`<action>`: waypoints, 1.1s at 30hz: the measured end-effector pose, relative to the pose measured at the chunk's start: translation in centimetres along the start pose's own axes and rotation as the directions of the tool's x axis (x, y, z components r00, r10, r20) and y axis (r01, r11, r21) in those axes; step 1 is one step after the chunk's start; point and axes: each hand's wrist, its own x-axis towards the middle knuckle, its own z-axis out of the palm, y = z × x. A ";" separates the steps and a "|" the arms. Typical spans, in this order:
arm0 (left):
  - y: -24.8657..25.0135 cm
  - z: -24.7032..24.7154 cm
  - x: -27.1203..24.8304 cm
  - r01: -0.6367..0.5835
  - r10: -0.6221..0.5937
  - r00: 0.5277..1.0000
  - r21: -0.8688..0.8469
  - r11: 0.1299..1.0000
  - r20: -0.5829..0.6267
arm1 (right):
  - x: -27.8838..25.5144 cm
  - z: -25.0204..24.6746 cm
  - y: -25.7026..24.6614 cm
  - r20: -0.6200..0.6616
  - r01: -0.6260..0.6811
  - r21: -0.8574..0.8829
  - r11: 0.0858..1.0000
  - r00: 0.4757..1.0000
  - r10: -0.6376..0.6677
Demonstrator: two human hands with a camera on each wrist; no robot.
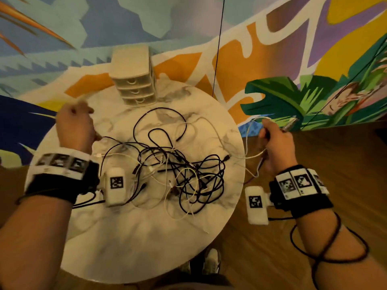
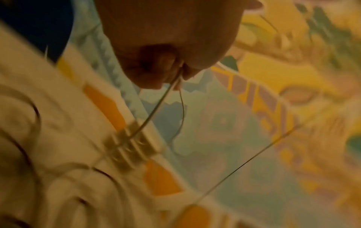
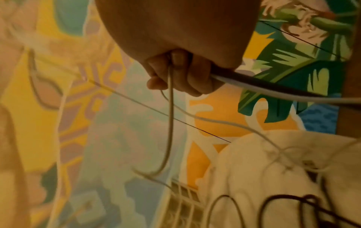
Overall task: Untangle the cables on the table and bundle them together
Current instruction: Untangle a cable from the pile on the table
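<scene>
A tangle of black and white cables point(image 1: 180, 166) lies in the middle of the round marble table point(image 1: 134, 248). My left hand point(image 1: 83, 114) hovers over the table's far left, curled in a fist. In the left wrist view its fingers point(image 2: 156, 72) pinch a thin cable point(image 2: 156, 111) that runs down toward the table. My right hand point(image 1: 267, 126) is held past the table's right edge and grips a white cable point(image 1: 249, 156) that stretches back to the tangle. The connector end point(image 1: 291, 123) sticks out beyond the fingers. In the right wrist view the fingers point(image 3: 185, 74) curl around the white cable point(image 3: 170, 115).
A small beige drawer unit point(image 1: 134, 80) stands at the table's far edge. A thin black cord point(image 1: 217, 49) hangs down behind the table. A colourful mural covers the wall, and the floor on the right is wood. My shoes point(image 1: 211, 262) show below the near rim.
</scene>
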 end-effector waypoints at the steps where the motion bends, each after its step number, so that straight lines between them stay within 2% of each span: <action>1: -1.5 0.3 0.0 -0.049 0.059 0.997 0.206 0.977 -0.040 | -0.1 -0.2 -0.6 0.016 -0.009 0.010 1.000 1.000 0.009; 2: -2.7 1.2 -1.1 -0.114 0.130 0.991 0.347 0.931 -0.023 | -0.3 -0.3 -1.0 0.042 -0.020 0.030 0.999 0.999 0.019; 3: -3.6 2.4 -3.1 -0.238 0.230 0.971 0.409 0.881 0.069 | -0.6 -0.3 -1.2 0.077 -0.044 0.066 0.997 0.996 0.038; 4: -3.8 3.9 -5.9 -0.399 0.335 0.915 0.386 0.832 0.225 | -0.8 -0.3 -1.4 0.110 -0.066 0.108 0.992 0.992 0.054; 5: -3.6 5.3 -9.1 -0.567 0.439 0.802 0.284 0.773 0.405 | -1.1 -0.2 -1.6 0.141 -0.086 0.139 0.987 0.988 0.066; 6: -3.1 6.7 -12.5 -0.707 0.515 0.634 0.164 0.688 0.577 | -1.5 -0.1 -1.7 0.165 -0.100 0.161 0.982 0.984 0.073; 7: -3.1 8.2 -15.2 -0.807 0.551 0.441 0.044 0.589 0.708 | -1.7 0.0 -1.8 0.182 -0.105 0.177 0.979 0.981 0.072; 8: -2.7 9.5 -17.6 -0.844 0.532 0.288 -0.051 0.534 0.796 | -1.9 0.1 -1.9 0.193 -0.109 0.189 0.976 0.979 0.072; 9: -2.7 10.6 -19.3 -0.836 0.482 0.214 -0.095 0.540 0.850 | -2.1 0.0 -2.0 0.195 -0.112 0.195 0.974 0.978 0.073; 10: -2.7 11.5 -20.4 -0.816 0.424 0.213 -0.078 0.573 0.880 | -2.3 -0.2 -2.1 0.194 -0.112 0.191 0.975 0.978 0.075; 13: -3.5 13.3 -21.0 -0.733 0.390 0.361 -0.001 0.680 0.847 | -2.5 -1.4 -2.4 0.156 -0.072 0.153 0.986 0.987 0.048; 15: -4.3 15.0 -20.5 -0.714 0.323 0.370 0.045 0.698 0.871 | -2.5 -2.3 -2.6 0.135 -0.048 0.157 0.986 0.991 0.027; 16: -4.6 16.1 -20.2 -0.718 0.247 0.366 0.104 0.688 0.897 | -2.5 -2.7 -2.6 0.129 -0.043 0.175 0.984 0.991 0.021; 17: -4.9 17.0 -19.8 -0.742 0.154 0.360 0.182 0.645 0.920 | -2.5 -2.9 -2.7 0.123 -0.036 0.197 0.980 0.992 0.011; 18: -5.1 17.8 -19.6 -0.789 0.048 0.345 0.262 0.556 0.937 | -2.4 -3.2 -2.8 0.105 -0.021 0.213 0.977 0.994 -0.001; 20: -5.9 18.8 -18.9 -0.886 -0.097 0.316 0.331 0.326 0.944 | -2.2 -4.0 -3.2 0.043 0.028 0.213 0.977 0.998 -0.038; 21: -6.3 18.6 -18.4 -0.903 -0.109 0.333 0.350 0.250 0.936 | -2.1 -4.5 -3.3 0.003 0.054 0.208 0.977 0.998 -0.056; 23: -7.0 17.8 -16.7 -0.905 -0.087 0.397 0.406 0.129 0.914 | -1.6 -5.8 -3.7 -0.086 0.105 0.215 0.971 0.992 -0.088; 26: -7.9 15.4 -12.3 -0.875 -0.145 0.481 0.484 -0.016 0.865 | -0.8 -7.8 -4.1 -0.229 0.204 0.251 0.946 0.962 -0.146; 30: -9.1 12.9 -8.1 -0.832 -0.207 0.554 0.545 -0.103 0.807 | 0.3 -9.5 -4.5 -0.373 0.377 0.243 0.894 0.887 -0.273; 31: -9.1 12.8 -7.7 -0.839 -0.230 0.544 0.533 -0.113 0.807 | 0.5 -9.7 -4.6 -0.392 0.407 0.236 0.882 0.871 -0.297; 32: -8.5 12.8 -7.9 -0.854 -0.223 0.519 0.514 -0.088 0.825 | 0.7 -9.9 -4.7 -0.400 0.424 0.229 0.876 0.862 -0.313; 33: -7.7 13.2 -8.4 -0.861 -0.184 0.503 0.508 -0.026 0.844 | 1.0 -9.9 -4.7 -0.399 0.430 0.221 0.875 0.859 -0.321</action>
